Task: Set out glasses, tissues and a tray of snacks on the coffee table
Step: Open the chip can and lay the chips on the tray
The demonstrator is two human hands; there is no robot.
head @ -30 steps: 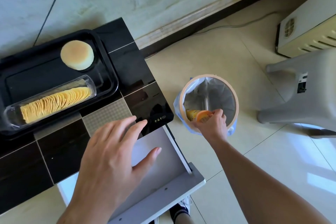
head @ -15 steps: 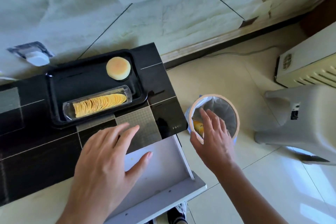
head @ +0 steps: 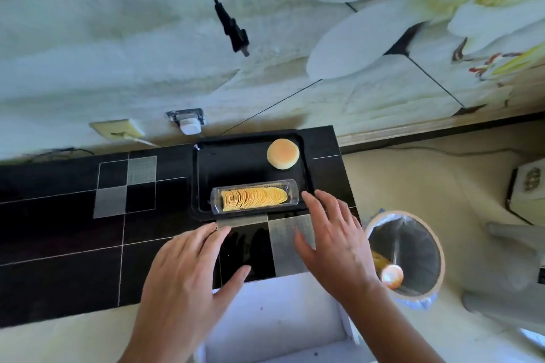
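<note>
the black tray (head: 203, 183) lies on the dark tiled cabinet top (head: 59, 230), just beyond both hands. on it, a clear tub of stacked crisps (head: 254, 196) sits along the near edge, closest to the fingertips, and a round bun (head: 283, 153) rests in the far corner on the right hand's side.

the left hand (head: 188, 283) hovers low over the top with fingers spread wide, holding nothing, fingertips just short of the tray's near rim. the right hand (head: 333, 242) is also spread wide and empty, its fingertips reaching the tray's near right corner; whether they touch it is unclear.

below the hands a white drawer (head: 277, 315) stands open, partly covered by both wrists. outside the right hand, a lined bin (head: 405, 252) on the floor holds an orange tube, blurred. beyond the tray, a wall socket (head: 187, 122) and a dangling black plug (head: 234, 32). a pale appliance is cut off at the frame's edge.
</note>
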